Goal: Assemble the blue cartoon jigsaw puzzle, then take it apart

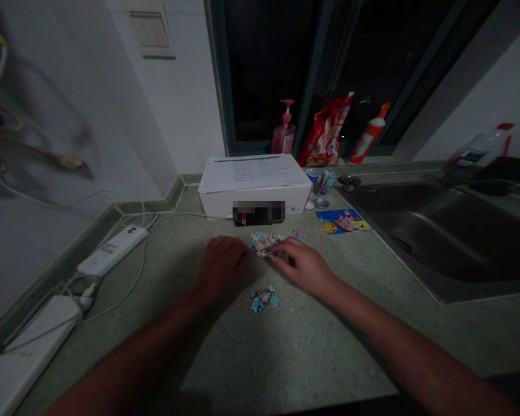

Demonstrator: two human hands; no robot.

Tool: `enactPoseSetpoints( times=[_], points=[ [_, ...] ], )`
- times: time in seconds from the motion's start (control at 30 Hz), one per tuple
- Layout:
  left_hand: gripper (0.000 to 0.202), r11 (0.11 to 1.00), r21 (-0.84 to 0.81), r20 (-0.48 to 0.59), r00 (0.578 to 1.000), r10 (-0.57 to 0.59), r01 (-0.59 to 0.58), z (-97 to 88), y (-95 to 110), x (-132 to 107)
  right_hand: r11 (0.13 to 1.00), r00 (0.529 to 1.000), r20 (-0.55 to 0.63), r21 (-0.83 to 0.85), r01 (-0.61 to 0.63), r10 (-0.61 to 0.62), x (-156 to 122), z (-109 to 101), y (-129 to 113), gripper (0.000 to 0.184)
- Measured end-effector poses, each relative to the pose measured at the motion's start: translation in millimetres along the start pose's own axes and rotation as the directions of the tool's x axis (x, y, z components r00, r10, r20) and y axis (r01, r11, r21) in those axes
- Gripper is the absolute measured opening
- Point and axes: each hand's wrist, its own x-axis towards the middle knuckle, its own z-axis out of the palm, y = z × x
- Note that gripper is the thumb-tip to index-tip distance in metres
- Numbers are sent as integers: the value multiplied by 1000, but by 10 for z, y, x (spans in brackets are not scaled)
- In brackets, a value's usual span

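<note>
A loose pile of small jigsaw puzzle pieces [263, 238], several of them colourful and some pale side up, lies on the counter between my hands. My right hand [305, 264] reaches to the pile's right edge, thumb and fingertips closed around what looks like a puzzle piece. At the pile's left side, my left hand [223, 260] rests with curled fingers; whatever they may hold is hidden. Nearer to me is a smaller cluster of blue and red puzzle pieces [264, 299]. A few pink and blue pieces [299, 234] lie just beyond my right hand.
Behind the pile stands a white box [216, 202] with a printed sheet [255, 172] on top. A cartoon picture card [343, 222] lies by the metal sink [416, 231]. White power banks [112, 251] and cables are at left. A pump bottle [283, 136] stands at the window.
</note>
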Motion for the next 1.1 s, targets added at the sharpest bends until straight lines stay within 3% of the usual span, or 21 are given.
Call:
enactPoseSetpoints(
  times=[0.13,0.37,0.47,0.57,0.67,0.77,0.97,1.1],
  points=[
    [18,977,-36,-48,977,210,-211,-104,99,-89,978,999,-21,203,44,-41,-31,35,-104,20],
    [26,960,-53,65,958,280,-277,-198,150,-151,952,998,-54,303,50,-35,-59,72,-145,9],
    [22,973,-51,2,974,227,-227,-131,160,-122,967,995,-91,249,57,-35,-56,52,-131,10],
    [22,995,-34,-53,994,97,-99,-33,131,-85,988,986,-156,135,76,-55,-54,-7,-126,15],
    [27,1000,-1,-38,999,-13,13,46,64,-48,995,979,-191,57,80,-68,-50,-84,-120,18],
    [25,998,15,36,998,-54,53,101,-5,-4,998,975,-213,-3,70,-69,-17,-175,-50,20],
    [20,993,41,195,974,-115,109,209,-87,69,970,955,-257,-150,-192,149,131,-417,434,20],
    [19,993,50,223,969,-111,102,233,-102,73,916,945,-144,-241,-321,294,165,-486,737,17]
  ],
)
